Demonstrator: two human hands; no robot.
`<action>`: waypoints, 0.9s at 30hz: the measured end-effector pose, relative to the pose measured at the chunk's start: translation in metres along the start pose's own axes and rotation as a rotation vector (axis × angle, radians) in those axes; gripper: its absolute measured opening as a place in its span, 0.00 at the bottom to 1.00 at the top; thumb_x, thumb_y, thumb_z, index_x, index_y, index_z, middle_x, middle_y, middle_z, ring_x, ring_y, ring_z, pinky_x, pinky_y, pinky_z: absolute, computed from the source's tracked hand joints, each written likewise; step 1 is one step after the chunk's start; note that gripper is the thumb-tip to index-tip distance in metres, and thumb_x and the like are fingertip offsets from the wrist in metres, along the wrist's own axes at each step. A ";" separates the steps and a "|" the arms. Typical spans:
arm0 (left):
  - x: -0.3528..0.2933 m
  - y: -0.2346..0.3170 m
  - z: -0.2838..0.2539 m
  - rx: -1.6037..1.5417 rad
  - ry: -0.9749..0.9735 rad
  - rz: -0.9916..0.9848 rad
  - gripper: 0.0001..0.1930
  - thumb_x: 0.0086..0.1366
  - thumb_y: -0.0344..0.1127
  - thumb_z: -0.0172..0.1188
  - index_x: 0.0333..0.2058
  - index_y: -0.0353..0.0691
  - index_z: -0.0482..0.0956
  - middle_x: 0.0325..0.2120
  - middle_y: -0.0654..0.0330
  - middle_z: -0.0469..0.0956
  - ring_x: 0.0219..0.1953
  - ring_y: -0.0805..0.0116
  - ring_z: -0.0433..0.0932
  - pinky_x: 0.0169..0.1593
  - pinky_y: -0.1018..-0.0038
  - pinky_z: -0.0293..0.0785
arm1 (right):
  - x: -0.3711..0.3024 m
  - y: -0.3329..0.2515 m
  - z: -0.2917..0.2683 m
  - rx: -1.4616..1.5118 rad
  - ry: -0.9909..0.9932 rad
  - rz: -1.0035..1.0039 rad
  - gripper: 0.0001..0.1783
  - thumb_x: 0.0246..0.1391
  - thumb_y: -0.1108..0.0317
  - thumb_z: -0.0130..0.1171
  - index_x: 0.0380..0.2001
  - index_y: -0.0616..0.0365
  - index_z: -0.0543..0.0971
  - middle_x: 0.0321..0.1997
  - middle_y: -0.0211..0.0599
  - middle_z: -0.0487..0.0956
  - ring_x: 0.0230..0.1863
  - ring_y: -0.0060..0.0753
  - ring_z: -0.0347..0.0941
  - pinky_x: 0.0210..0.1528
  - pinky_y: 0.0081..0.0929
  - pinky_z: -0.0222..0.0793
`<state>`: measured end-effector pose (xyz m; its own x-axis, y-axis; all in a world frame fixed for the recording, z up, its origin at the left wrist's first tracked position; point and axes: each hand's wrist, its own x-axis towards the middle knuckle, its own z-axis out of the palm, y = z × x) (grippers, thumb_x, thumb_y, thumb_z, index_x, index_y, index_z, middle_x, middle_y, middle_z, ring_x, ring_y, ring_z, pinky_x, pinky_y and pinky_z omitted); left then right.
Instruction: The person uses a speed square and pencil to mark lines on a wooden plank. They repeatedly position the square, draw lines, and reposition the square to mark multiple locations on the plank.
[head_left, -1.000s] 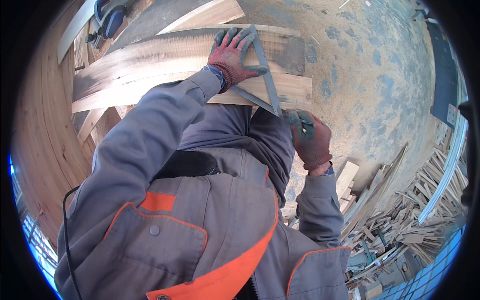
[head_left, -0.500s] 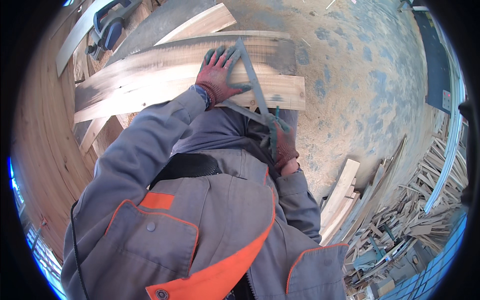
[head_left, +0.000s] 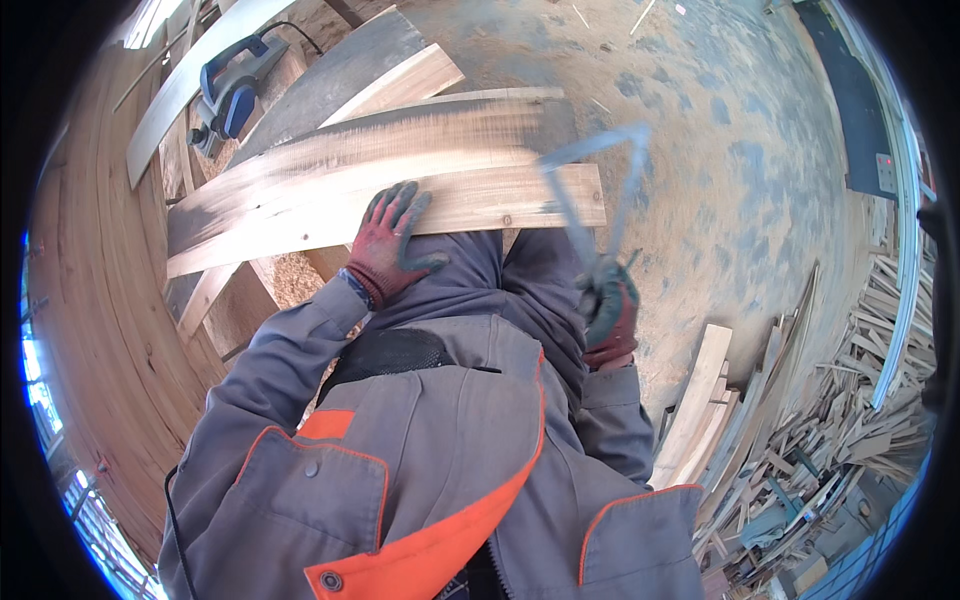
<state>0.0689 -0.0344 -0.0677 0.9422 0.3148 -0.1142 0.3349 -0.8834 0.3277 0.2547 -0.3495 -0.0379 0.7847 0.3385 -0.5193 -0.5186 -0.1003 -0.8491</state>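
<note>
My right hand, in a red and dark-green glove, grips one corner of a grey metal triangle square. The square is smeared by motion and points away from me, over the right end of a pale plank. A thin dark stick, perhaps a pencil, pokes out beside that hand. My left hand, gloved alike, lies with outstretched fingers on the plank's near edge, its thumb apart over my lap. Just behind this plank is a wider board with a dark, partly planed face.
At the far left an electric hand planer with a cord rests among boards. Large brown planks run along the left. Sawdust covers the floor. Stacked boards and a heap of scrap wood are at the right.
My right hand has lifted the square off the plank and carried it right, turning it. My left hand has let go of the square and slid left and nearer to me.
</note>
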 end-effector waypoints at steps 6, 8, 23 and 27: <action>0.047 0.042 0.012 0.162 -0.125 -0.028 0.57 0.53 0.68 0.72 0.76 0.54 0.57 0.73 0.49 0.59 0.76 0.44 0.55 0.78 0.50 0.50 | 0.005 -0.004 -0.023 0.517 0.320 0.096 0.22 0.73 0.46 0.54 0.35 0.54 0.80 0.17 0.22 0.68 0.15 0.16 0.57 0.19 0.17 0.53; 0.060 0.056 0.016 0.276 -0.203 -0.053 0.57 0.53 0.68 0.72 0.76 0.53 0.57 0.73 0.47 0.59 0.76 0.44 0.55 0.78 0.50 0.50 | 0.001 -0.001 -0.026 0.589 0.320 0.131 0.22 0.73 0.47 0.54 0.36 0.54 0.80 0.16 0.22 0.67 0.15 0.17 0.57 0.18 0.18 0.53; 0.080 0.054 -0.063 0.269 -0.059 0.146 0.32 0.65 0.51 0.65 0.65 0.46 0.74 0.61 0.56 0.78 0.61 0.57 0.79 0.61 0.64 0.77 | -0.004 0.051 -0.038 0.667 0.178 0.216 0.17 0.74 0.52 0.53 0.51 0.53 0.80 0.29 0.24 0.79 0.19 0.12 0.66 0.18 0.14 0.61; 0.096 0.053 -0.097 0.182 0.085 0.131 0.24 0.67 0.52 0.64 0.59 0.51 0.81 0.50 0.58 0.85 0.48 0.54 0.85 0.50 0.64 0.82 | 0.000 0.054 -0.036 0.684 0.171 0.267 0.17 0.73 0.50 0.55 0.47 0.51 0.79 0.29 0.23 0.79 0.18 0.12 0.66 0.18 0.14 0.62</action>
<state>0.1771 -0.0173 0.0299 0.9767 0.2146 0.0003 0.2118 -0.9643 0.1588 0.2387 -0.3888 -0.0869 0.6159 0.2283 -0.7540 -0.7498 0.4634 -0.4722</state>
